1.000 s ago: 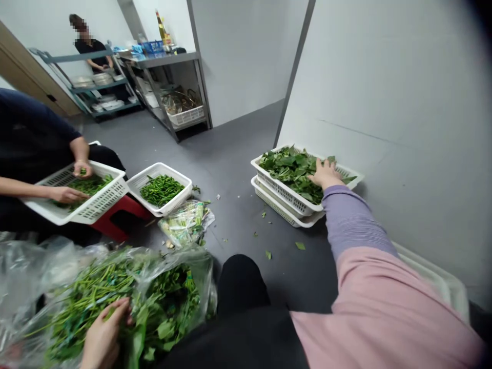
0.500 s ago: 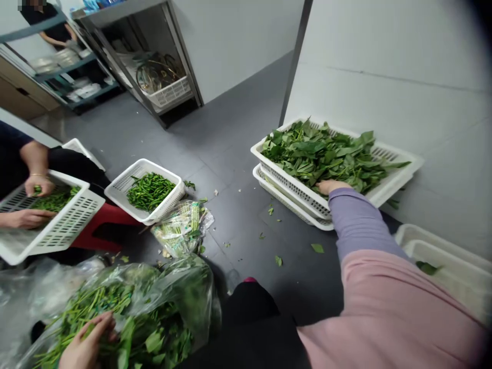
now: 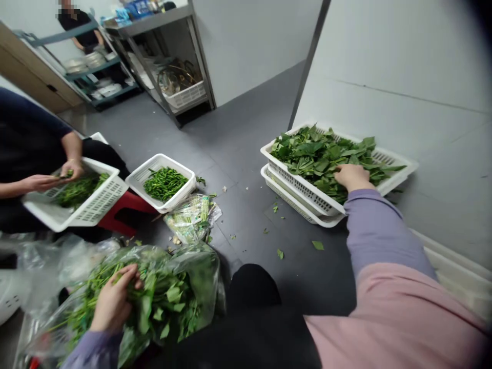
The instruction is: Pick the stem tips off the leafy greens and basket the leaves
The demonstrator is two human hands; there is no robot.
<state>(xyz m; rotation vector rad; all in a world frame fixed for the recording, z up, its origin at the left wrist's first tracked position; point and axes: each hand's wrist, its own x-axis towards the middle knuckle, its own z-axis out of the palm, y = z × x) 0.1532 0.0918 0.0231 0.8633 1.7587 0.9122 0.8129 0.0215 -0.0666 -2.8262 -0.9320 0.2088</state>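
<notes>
Atop the upper basket (image 3: 303, 189), the leafy greens (image 3: 319, 151) lie heaped above the rim, a few leaves jutting past its right-hand corner. The basket's long axis slants from its far left end to its near right, roughly along the wall panel (image 3: 400, 56).

At the basket's near side, the right hand (image 3: 352, 177) is in contact with the heap, the arm reaching in over the rim. Its fingers bend down into the foliage, and I cannot tell whether they close on anything. The heap extends from this hand mostly leftward and away, with a shorter stretch to the right.

Well to the left of the upper basket and nearer the body, the left hand (image 3: 115, 297) is curled, thumb against fingers, pinching what looks like a green stem (image 3: 116, 279). It is over the open plastic bag (image 3: 205, 269) of unsorted-looking greens. So the right hand is by far the nearer one to the basket; the left is nearest the bag.

Directly under the upper basket sits a lower basket (image 3: 285, 198). Loose leaves (image 3: 318, 245) dot the floor before it. Farther left of it stand green chillies (image 3: 163, 183) in a small basket (image 3: 179, 197), then a co-worker's hands (image 3: 73, 168) above another basket (image 3: 94, 210).
</notes>
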